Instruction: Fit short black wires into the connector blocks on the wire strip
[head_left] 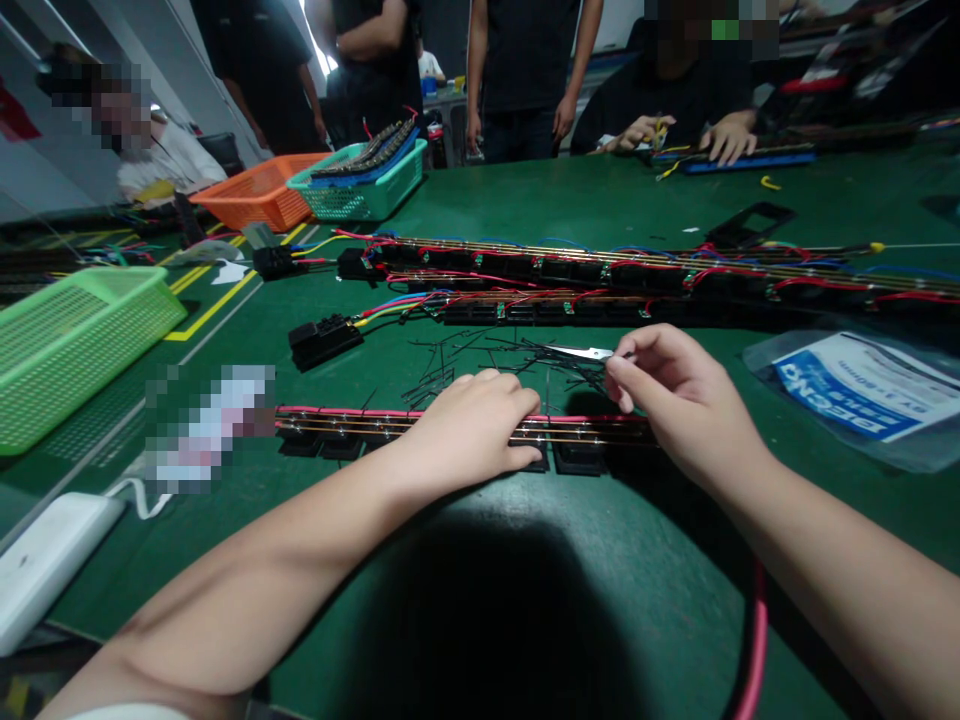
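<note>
My left hand (480, 425) lies over a black track strip (337, 430) with brass-coloured rods and a red wire along it. Its fingers curl over the far side, the thumb on the near side. Over the strip's right part, my right hand (667, 385) is closed on small scissors (589, 353). Their silvery blades point left, and the handles are hidden in the fingers. Just beyond the strip lie many thin black cable ties (442, 380), some under the blades. One tie stands up from the strip between my hands.
Wired strips (540, 260) with black connectors (322, 340) lie across the table beyond. Baskets stand left: light green (82, 350), orange (259, 190) and teal (360, 195). A plastic bag (862, 390) lies right, a white power strip (56, 560) left. Several people are across the table.
</note>
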